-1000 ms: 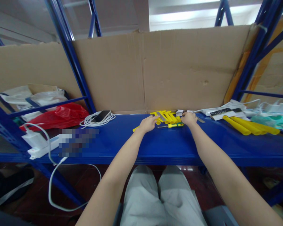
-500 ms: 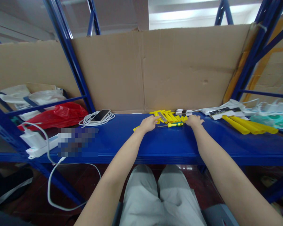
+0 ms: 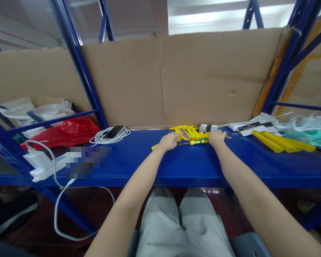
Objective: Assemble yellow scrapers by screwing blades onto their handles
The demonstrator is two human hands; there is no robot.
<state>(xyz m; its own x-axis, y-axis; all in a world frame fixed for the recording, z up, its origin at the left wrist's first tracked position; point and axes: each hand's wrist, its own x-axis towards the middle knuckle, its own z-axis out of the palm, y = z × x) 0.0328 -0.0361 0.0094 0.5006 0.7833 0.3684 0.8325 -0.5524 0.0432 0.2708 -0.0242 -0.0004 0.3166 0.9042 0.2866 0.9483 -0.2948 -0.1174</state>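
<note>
The left hand [image 3: 169,141] curls beside the heap of yellow pieces [image 3: 194,134]; the right hand [image 3: 216,137] bends its fingers near a grey strip [image 3: 228,136]. At this size I cannot tell whether either grips anything. A screwdriver [image 3: 199,142] lies between them, white bundles [image 3: 208,127] behind the right hand, long yellow tubes [image 3: 267,142] farther right.

R fingers [image 3: 220,133] nr ylw/grn scrwdrvr [image 3: 199,142].
</note>
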